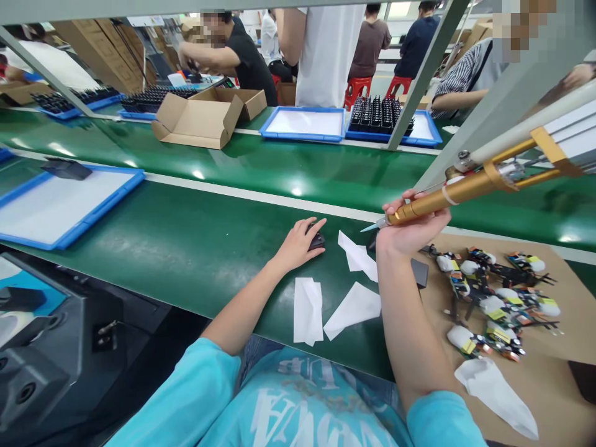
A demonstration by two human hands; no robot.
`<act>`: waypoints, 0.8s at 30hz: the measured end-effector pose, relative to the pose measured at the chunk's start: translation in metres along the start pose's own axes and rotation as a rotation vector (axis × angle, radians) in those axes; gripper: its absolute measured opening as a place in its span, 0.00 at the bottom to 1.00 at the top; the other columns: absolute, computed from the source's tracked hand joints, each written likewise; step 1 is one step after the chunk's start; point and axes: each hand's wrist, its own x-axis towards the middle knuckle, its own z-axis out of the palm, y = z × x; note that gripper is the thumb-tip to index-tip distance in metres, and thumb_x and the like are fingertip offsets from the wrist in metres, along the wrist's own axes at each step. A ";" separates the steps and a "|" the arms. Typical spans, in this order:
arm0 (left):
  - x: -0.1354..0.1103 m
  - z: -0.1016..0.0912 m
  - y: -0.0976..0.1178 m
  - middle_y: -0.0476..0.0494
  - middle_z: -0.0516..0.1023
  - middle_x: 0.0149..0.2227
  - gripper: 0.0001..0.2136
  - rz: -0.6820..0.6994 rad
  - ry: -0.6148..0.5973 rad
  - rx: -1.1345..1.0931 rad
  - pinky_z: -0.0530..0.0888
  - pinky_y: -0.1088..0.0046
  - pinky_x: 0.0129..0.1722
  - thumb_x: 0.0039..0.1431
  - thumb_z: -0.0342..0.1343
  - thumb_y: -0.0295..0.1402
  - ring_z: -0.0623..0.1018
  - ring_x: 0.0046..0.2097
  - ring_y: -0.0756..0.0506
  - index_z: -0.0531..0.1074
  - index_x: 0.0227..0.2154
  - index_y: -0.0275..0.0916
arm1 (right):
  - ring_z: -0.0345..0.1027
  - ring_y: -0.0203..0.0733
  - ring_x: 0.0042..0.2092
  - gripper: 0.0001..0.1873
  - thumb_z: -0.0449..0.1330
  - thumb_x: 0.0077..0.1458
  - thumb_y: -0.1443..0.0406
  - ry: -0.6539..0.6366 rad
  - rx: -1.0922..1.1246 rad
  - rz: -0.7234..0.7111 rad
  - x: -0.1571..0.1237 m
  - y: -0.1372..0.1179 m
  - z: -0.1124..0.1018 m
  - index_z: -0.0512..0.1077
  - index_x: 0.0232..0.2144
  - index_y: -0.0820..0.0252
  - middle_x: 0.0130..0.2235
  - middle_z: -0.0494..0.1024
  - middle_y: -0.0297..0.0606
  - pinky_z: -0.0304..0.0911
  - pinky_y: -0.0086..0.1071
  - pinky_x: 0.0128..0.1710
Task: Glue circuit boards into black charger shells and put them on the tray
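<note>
My left hand (300, 241) rests on the green belt (195, 242) with its fingers curled over a small black part (316, 241). My right hand (412, 226) is raised a little to the right, wrapped round a gold-coloured hanging tool (447, 197) whose tip points left, toward the black part. Several white paper wipes (308, 310) lie on the belt in front of me, between my two arms.
A brown board (549, 379) at the right carries a pile of small circuit assemblies (493, 298) and a white wipe. A blue tray (60, 205) lies at the left, a dark machine below it. Beyond the belt are a cardboard box (205, 115), blue trays and other people.
</note>
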 end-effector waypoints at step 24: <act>-0.056 -0.025 0.013 0.39 0.72 0.47 0.23 -0.067 -0.031 0.046 0.70 0.62 0.46 0.61 0.47 0.45 0.72 0.48 0.41 0.61 0.57 0.43 | 0.57 0.30 0.16 0.20 0.38 0.55 0.54 0.008 0.078 0.047 0.005 -0.001 -0.002 0.62 0.22 0.58 0.25 0.65 0.32 0.58 0.31 0.18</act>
